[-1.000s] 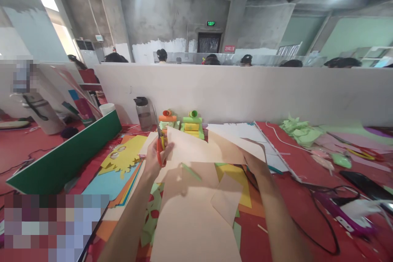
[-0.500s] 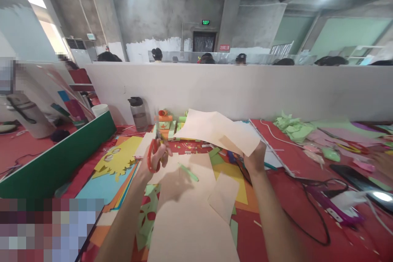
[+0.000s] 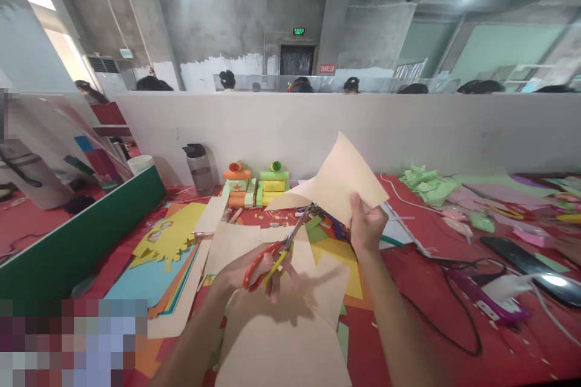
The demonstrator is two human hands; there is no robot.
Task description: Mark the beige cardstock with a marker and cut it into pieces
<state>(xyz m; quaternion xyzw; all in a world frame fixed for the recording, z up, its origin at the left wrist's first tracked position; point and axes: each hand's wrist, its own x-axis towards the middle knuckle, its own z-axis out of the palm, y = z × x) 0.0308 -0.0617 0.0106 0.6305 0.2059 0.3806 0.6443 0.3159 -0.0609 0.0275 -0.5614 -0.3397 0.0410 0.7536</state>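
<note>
My left hand [image 3: 238, 267] has its fingers in the handles of a pair of scissors [image 3: 285, 244], one handle red and one yellow. The blades point up and right, and their tips meet the lower left edge of a cream paper sheet [image 3: 347, 178]. Whether the blades are cutting there cannot be made out. My right hand [image 3: 367, 224] pinches that sheet at its lower right, thumb in front, holding it raised and tilted. Under both hands lie larger cream sheets [image 3: 281, 344], with the shadow of my left hand on them.
Behind stand orange and green paper rolls [image 3: 236, 184] and a water bottle [image 3: 200, 169] against a white partition [image 3: 318, 127]. Coloured sheets and a yellow cutout [image 3: 175, 233] lie left, by a green divider [image 3: 86, 217]. To the right are a phone [image 3: 531, 269], cables and a purple power strip [image 3: 485, 296].
The scissors have swung from upright at the left over to the paper's lower edge. My right hand has turned the sheet more upright. The green strip on the cream sheets is no longer visible.
</note>
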